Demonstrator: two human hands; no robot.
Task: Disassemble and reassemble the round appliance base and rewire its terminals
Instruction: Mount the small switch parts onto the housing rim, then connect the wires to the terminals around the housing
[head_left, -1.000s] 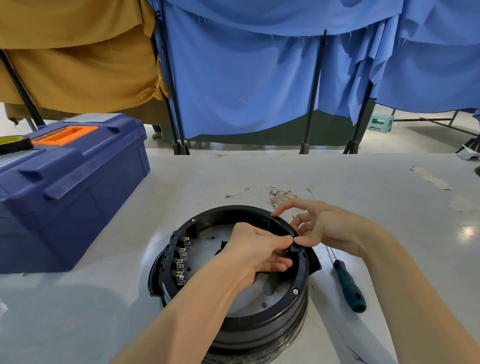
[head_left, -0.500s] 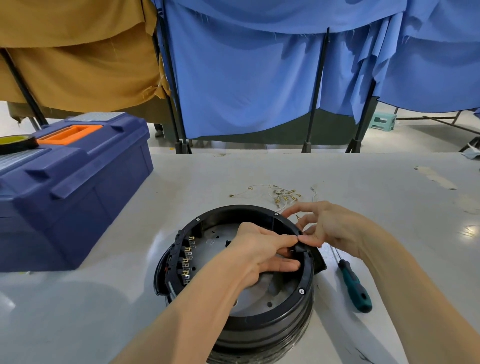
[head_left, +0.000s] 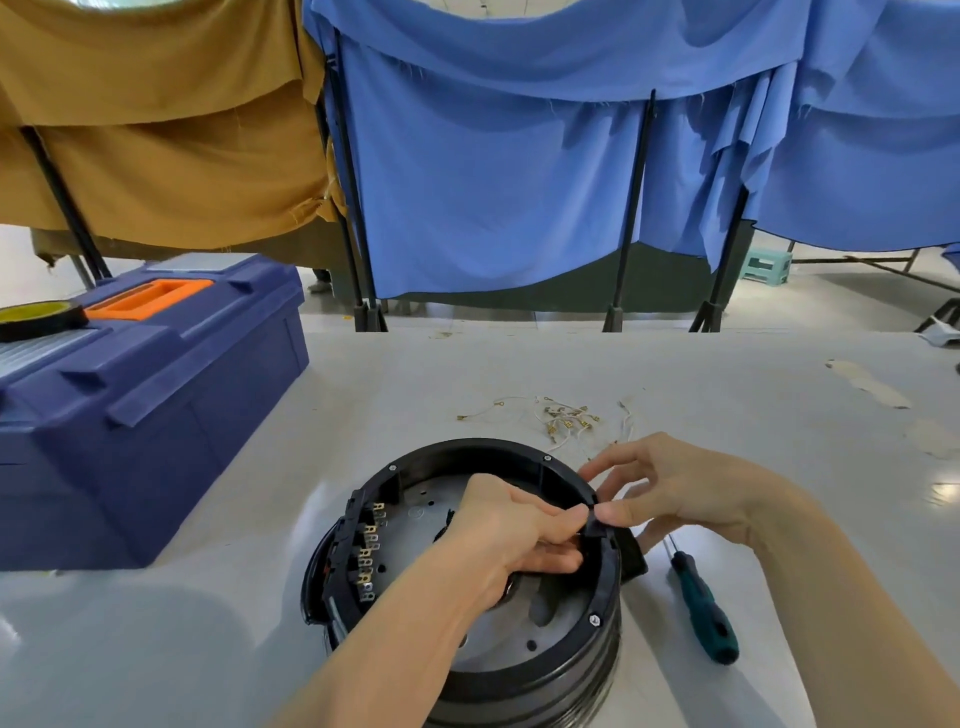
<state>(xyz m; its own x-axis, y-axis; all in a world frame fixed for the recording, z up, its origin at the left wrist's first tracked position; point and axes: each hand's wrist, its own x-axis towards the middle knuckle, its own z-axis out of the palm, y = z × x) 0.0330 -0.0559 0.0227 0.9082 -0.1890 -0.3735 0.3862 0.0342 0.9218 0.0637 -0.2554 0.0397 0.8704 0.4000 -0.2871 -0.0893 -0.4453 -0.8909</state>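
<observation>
Head view: round black plastic appliance base (head_left: 470, 451), near centre of pale grey table (head_left: 467, 374), open side up, axis vertical. Brass terminal row (head_left: 371, 551) lines its left inner wall, running near to far. Left hand (head_left: 511, 535) reaches inside, right hand (head_left: 675, 488) comes from outside. Both pinch a small black plastic piece (head_left: 595, 526) on the right rim. Step, judged: freeing or seating that piece, which one cannot be told. Next move calls for a steady pinch, square to the rim.
</observation>
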